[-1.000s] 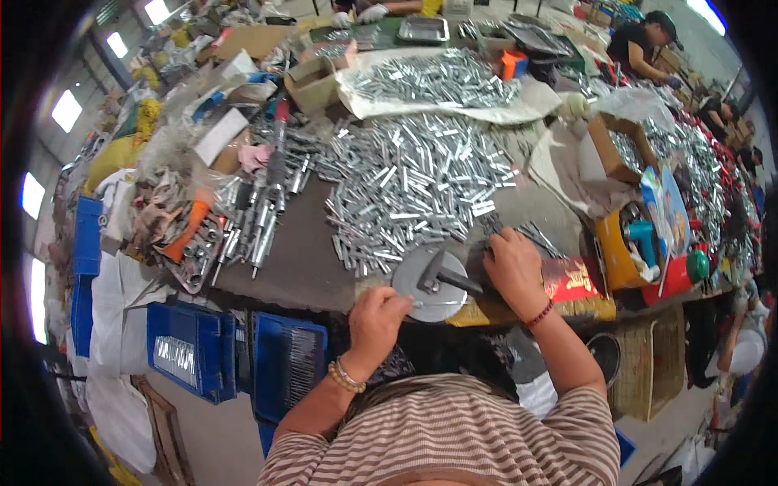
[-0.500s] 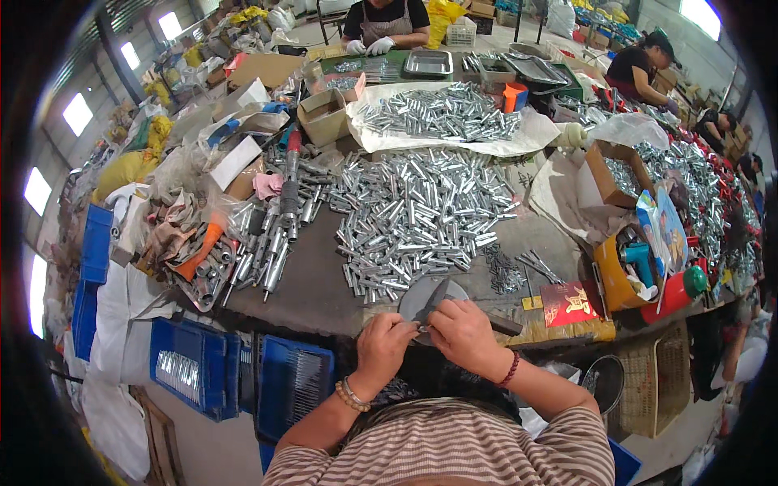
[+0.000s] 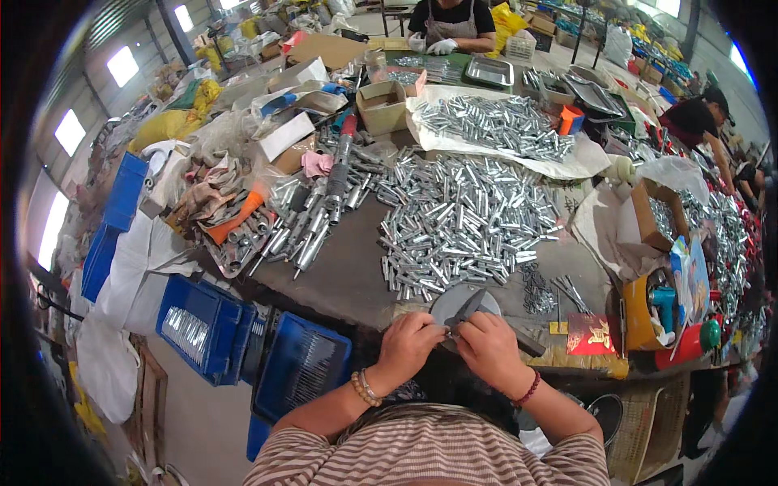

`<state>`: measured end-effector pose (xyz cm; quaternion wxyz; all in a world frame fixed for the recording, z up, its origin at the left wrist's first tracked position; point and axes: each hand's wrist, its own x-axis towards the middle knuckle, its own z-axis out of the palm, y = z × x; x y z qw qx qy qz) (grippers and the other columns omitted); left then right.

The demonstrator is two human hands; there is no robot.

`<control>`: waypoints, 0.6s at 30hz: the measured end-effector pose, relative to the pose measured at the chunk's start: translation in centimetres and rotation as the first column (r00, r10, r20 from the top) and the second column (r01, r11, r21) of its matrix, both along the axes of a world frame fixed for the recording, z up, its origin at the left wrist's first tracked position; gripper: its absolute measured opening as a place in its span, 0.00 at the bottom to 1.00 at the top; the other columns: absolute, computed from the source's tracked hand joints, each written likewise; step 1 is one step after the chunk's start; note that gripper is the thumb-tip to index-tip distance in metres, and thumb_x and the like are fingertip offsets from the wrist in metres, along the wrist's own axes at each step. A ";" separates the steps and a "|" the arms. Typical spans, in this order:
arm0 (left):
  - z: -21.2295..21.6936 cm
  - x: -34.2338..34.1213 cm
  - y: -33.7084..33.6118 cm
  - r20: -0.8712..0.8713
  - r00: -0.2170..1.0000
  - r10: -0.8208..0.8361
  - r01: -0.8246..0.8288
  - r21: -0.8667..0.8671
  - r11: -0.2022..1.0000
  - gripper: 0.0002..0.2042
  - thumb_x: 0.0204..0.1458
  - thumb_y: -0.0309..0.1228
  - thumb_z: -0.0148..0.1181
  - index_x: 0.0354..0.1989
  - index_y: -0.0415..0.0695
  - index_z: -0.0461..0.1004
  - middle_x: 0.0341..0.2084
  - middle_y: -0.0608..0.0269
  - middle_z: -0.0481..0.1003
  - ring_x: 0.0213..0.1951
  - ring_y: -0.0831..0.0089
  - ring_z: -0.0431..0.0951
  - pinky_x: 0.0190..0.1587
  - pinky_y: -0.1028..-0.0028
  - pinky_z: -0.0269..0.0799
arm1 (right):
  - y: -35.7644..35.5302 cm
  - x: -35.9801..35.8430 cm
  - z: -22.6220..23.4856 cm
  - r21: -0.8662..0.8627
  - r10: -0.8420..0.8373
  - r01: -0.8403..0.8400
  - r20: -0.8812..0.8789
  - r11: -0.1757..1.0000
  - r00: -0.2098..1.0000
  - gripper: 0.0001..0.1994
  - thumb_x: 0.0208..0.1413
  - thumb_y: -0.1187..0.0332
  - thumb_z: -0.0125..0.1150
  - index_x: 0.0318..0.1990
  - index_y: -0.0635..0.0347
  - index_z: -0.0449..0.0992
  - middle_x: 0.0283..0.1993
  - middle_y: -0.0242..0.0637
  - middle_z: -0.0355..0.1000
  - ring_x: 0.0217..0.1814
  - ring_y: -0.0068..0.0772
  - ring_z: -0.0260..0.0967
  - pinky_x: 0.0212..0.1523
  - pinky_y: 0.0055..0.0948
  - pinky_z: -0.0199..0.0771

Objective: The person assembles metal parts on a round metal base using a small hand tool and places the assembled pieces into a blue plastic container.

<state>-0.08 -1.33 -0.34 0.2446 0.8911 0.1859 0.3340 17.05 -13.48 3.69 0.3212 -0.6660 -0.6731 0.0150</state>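
two hands (image 3: 407, 347) (image 3: 494, 352), angled inward, close (nearly touching)

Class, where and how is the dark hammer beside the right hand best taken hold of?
Probably by the free end of the hammer handle, from the right: this straight bar juts past the right hand, whereas the wedge-shaped head lies over the round disc, close to that hand.

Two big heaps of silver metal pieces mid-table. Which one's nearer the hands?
The front heap, lying directly on the dark tabletop, just beyond the round grey disc. The back heap sits farther off, on a white sheet.
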 end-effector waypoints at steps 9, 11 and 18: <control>0.1 0.0 0.1 -0.002 1.000 -0.004 0.004 -0.011 1.000 0.07 0.53 0.26 0.71 0.40 0.46 0.82 0.37 0.63 0.76 0.41 0.59 0.79 0.42 0.61 0.76 | 0.5 -0.2 1.1 -0.013 -0.008 0.008 0.039 1.000 0.999 0.08 0.51 0.70 0.70 0.37 0.57 0.77 0.37 0.38 0.69 0.40 0.45 0.72 0.42 0.42 0.73; 0.1 -0.1 0.1 -0.001 1.000 -0.004 0.004 -0.009 1.000 0.07 0.53 0.26 0.70 0.40 0.46 0.82 0.37 0.63 0.76 0.40 0.59 0.79 0.42 0.61 0.76 | 0.6 -0.2 1.3 -0.020 -0.005 0.006 0.042 1.000 0.999 0.08 0.50 0.70 0.70 0.36 0.57 0.76 0.37 0.38 0.69 0.40 0.44 0.72 0.42 0.42 0.73; 0.1 -0.2 0.0 0.005 1.000 0.011 -0.011 0.005 1.000 0.09 0.48 0.23 0.71 0.39 0.45 0.83 0.36 0.63 0.76 0.39 0.58 0.79 0.41 0.61 0.77 | 0.8 -0.7 1.5 -0.056 0.003 0.005 0.135 0.998 0.991 0.08 0.50 0.70 0.69 0.36 0.57 0.77 0.36 0.37 0.69 0.40 0.42 0.73 0.42 0.41 0.73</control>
